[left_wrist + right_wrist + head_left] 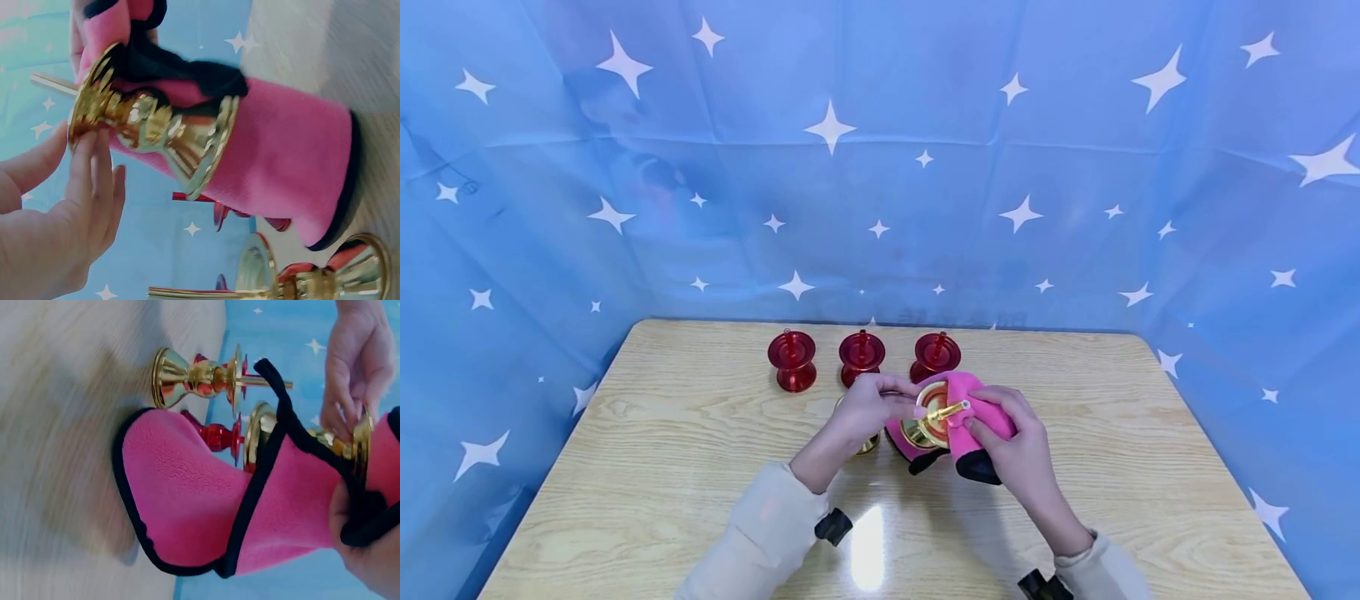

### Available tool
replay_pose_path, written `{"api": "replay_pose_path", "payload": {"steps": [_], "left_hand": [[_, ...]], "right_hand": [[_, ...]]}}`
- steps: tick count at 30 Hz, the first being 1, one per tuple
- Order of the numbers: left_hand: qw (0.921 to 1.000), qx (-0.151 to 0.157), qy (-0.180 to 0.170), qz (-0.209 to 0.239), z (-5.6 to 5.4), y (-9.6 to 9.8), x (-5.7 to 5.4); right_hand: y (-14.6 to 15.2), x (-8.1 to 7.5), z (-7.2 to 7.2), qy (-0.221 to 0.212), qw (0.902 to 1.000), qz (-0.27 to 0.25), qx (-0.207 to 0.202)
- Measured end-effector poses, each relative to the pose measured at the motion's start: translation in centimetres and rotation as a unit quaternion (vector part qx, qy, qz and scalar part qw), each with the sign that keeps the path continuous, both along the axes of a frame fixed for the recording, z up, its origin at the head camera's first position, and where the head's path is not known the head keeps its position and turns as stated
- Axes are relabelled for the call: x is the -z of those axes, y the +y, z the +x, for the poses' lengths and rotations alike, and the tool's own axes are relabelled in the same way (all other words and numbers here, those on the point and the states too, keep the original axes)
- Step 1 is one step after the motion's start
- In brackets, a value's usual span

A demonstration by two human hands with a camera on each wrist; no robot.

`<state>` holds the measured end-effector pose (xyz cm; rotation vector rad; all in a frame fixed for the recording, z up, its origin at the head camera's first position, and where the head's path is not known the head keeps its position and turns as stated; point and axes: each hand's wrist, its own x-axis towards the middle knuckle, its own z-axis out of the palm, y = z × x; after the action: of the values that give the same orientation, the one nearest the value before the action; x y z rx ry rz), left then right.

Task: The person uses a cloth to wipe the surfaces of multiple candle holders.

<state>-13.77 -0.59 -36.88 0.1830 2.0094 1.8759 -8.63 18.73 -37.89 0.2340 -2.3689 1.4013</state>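
Note:
In the head view, my left hand [861, 410] pinches the dish rim of a shiny gold candlestick [139, 119] between thumb and fingers. The candlestick is tilted off the table, its thin spike pointing toward the right hand. My right hand [1021, 446] grips a pink cloth with black edging [996, 419], bunched against the candlestick's dish. The cloth's lower part hangs behind the candlestick in the left wrist view. A second gold candlestick [203, 379] stands upright on the table, mostly hidden behind the left hand in the head view.
Three red candlesticks stand in a row toward the back of the table: left [792, 358], middle [862, 354] and right [937, 356]. The pale wooden table [662, 467] ends at a blue star-patterned curtain [880, 183].

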Motion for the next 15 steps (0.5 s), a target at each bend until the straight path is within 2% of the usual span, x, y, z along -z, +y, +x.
{"api": "replay_pose_path", "payload": {"steps": [4,10,15], "left_hand": [[0.9999,-0.007,0.002,0.010,0.4,0.1,0.3],[0.9981,0.018,-0.016,0.057,0.8,0.2,0.4],[0.9959,-0.010,-0.022,0.088,0.9,0.4,0.6]], "right_hand": [[-0.2,0.4,0.3,-0.003,0.9996,-0.020,0.018],[-0.7,1.1,0.9,0.009,0.9986,-0.033,0.041],[-0.9,1.5,1.1,0.038,0.9988,-0.018,0.026]]}}
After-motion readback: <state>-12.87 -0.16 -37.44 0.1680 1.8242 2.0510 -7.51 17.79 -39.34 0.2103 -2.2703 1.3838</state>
